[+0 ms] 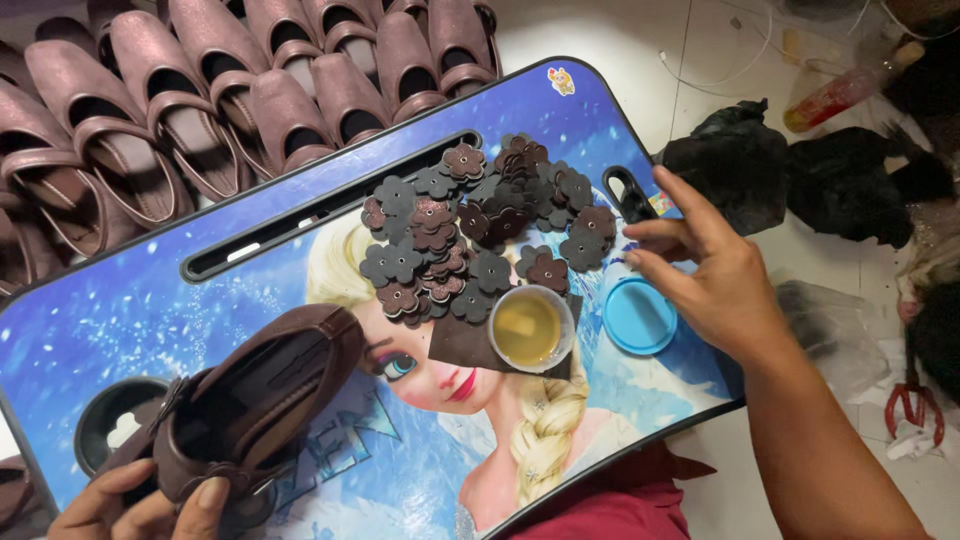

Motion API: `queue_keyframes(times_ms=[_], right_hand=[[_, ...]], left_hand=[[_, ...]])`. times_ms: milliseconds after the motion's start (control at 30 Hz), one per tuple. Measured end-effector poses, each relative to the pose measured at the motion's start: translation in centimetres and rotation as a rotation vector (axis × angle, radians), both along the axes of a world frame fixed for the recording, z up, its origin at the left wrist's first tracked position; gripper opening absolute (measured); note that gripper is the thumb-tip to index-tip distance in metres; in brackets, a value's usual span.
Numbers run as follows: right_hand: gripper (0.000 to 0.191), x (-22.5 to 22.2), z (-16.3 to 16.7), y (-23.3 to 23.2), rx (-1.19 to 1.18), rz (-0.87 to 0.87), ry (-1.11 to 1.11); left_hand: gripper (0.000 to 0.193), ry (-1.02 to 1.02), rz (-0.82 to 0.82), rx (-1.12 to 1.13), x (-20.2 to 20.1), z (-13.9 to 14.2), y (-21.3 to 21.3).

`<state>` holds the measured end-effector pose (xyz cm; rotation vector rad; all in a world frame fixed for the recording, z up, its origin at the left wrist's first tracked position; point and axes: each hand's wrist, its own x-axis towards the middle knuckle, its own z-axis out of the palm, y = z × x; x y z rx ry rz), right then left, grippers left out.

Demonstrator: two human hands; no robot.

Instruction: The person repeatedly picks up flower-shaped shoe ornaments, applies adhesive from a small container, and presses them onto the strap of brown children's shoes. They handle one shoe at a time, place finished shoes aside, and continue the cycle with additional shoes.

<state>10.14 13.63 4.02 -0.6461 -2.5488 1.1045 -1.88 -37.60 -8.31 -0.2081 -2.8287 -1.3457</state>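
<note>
My left hand (140,505) grips the heel of a brown shoe (265,395) lying on a blue cartoon-printed lap table (150,300). A pile of several brown and dark flower-shaped leather pieces (480,225) covers the table's middle. My right hand (700,265) reaches in from the right with fingers apart, its tips touching the pile's right edge by a dark flower (585,250). A small round tub of yellowish glue (531,328) stands on a brown leather scrap. Its blue lid (638,316) lies beside my right hand.
Several matching brown shoes (200,100) lie in rows on the floor beyond the table. Black plastic bags (790,170), a red-tinted bottle (840,95) and red-handled pliers (912,402) lie on the white tiles at right. The table has a long slot (330,205) and a cup hole (115,415).
</note>
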Motion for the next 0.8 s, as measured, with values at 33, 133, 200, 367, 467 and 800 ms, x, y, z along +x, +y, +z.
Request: queue_keyframes(times_ms=[33, 133, 200, 367, 467, 800], right_hand=[[0.083, -0.5, 0.2, -0.1, 0.056, 0.02, -0.007], [0.09, -2.0, 0.9, -0.3, 0.255, 0.123, 0.006], [0.093, -2.7, 1.1, -0.3, 0.427, 0.236, 0.049], [0.085, -2.9, 1.2, -0.2, 0.46, 0.211, 0.103], [0.081, -1.3, 1.8, -1.2, 0.283, 0.086, 0.129], [0.077, 1.8, 1.9, -8.4, -0.373, 0.396, -0.018]], left_hand=[[0.053, 0.014, 0.002, -0.08, -0.2, 0.2, 0.1], [0.037, 0.194, -0.223, -0.475, -1.0, 2.1, 0.2], [0.037, 0.371, -0.32, -0.684, -1.8, 4.0, 0.7], [0.043, 0.594, -0.188, -0.638, -0.5, 6.9, 5.1], [0.046, 0.686, -0.13, -0.329, 1.9, 7.5, 10.2], [0.025, -0.203, -0.4, 0.426, 7.9, 8.2, 22.3]])
